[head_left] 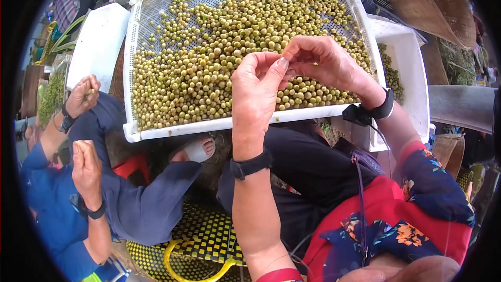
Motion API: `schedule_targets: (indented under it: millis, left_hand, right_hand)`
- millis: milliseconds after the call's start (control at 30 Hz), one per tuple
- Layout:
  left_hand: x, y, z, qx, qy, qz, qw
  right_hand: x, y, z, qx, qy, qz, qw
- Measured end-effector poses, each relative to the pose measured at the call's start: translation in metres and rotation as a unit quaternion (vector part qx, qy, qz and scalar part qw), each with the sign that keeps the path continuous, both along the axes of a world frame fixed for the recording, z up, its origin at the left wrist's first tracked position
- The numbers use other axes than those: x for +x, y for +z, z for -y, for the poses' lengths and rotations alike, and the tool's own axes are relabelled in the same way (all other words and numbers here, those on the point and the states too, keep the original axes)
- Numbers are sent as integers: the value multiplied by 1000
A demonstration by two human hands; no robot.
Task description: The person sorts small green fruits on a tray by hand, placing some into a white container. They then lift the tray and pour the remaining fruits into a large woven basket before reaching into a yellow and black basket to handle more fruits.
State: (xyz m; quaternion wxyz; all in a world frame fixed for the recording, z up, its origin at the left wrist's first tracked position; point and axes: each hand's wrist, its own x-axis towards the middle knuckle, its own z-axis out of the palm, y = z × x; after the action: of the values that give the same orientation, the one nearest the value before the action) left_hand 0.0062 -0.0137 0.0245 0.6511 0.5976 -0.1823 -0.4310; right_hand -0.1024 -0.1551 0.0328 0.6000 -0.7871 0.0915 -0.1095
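Small round green-brown fruits (209,73) cover much of a white mesh tray (182,129). Over the tray's front part, my left hand (259,86) is closed, its thumb and index finger pinched together. My right hand (326,62) meets it at the fingertips, also closed in a pinch with the fingers curled. Whatever lies between the fingertips is too small or hidden to make out. Dark bands are on both of my wrists.
A co-worker in blue (57,193) sits at the left, both hands raised beside the tray. White foam boxes flank the tray, the right one (409,89) holding more fruits. A yellow-and-black woven basket (203,230) stands below. Sacking (422,2) lies at the upper right.
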Motion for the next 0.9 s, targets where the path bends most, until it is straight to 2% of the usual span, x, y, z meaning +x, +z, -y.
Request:
schedule_targets:
  millis: [33, 100, 200, 267, 333, 400, 433, 467, 533, 600, 633, 667, 733, 800, 867, 900]
  left_hand:
    - [0, 1, -1, -14, 2, -34, 999]
    - [0, 4, -2, -37, 0, -80, 996]
    - [-1, 3, -5, -39, 2, -85, 996]
    - [0, -2, -4, -34, 1, -75, 997]
    - [0, -4, -4, -29, 1, -64, 998]
    - [0, -3, -4, 30, 5, 41, 999]
    - [-1, -8, -5, 16, 39, 47, 998]
    - [2, -14, -5, 43, 55, 159, 985]
    - [6, -17, -6, 95, 68, 260, 958]
    - [4, -10, -7, 79, 68, 237, 966]
    - [3, -1, -7, 91, 56, 182, 977]
    - [1, 5, -6, 103, 43, 126, 986]
    - [-3, 6, -3, 88, 28, 119, 989]
    - [-2, 0, -2, 96, 14, 129, 987]
    - [-2, -1, -4, 118, -1, 133, 984]
    - [-2, -4, -4, 106, 8, 141, 984]
  right_hand:
    - [0, -3, 3, 0, 0, 0, 1000]
    - [-1, -11, 11, 161, 33, 17, 986]
    - [-4, -14, 3, 180, -3, -23, 983]
    - [-8, -9, -11, 14, -40, -51, 998]
    - [-16, -12, -18, -111, -91, -84, 986]
    - [-37, -17, -16, -178, 35, -63, 981]
    - [-49, -1, -17, -198, 140, -188, 952]
    - [-62, -12, -13, -227, 224, -186, 929]
    - [-70, -26, -2, -249, 225, -166, 927]
    - [-63, -34, 9, -373, 145, -144, 905]
    - [-53, -31, 10, -432, 147, -128, 881]
    - [-45, -40, 10, -455, 141, -38, 878]
    - [-25, -71, 10, -506, 187, 30, 842]
    - [5, -95, 26, -560, 190, 27, 806]
    - [31, -100, 48, -576, 187, -33, 795]
    - [40, -108, 60, -592, 165, -28, 789]
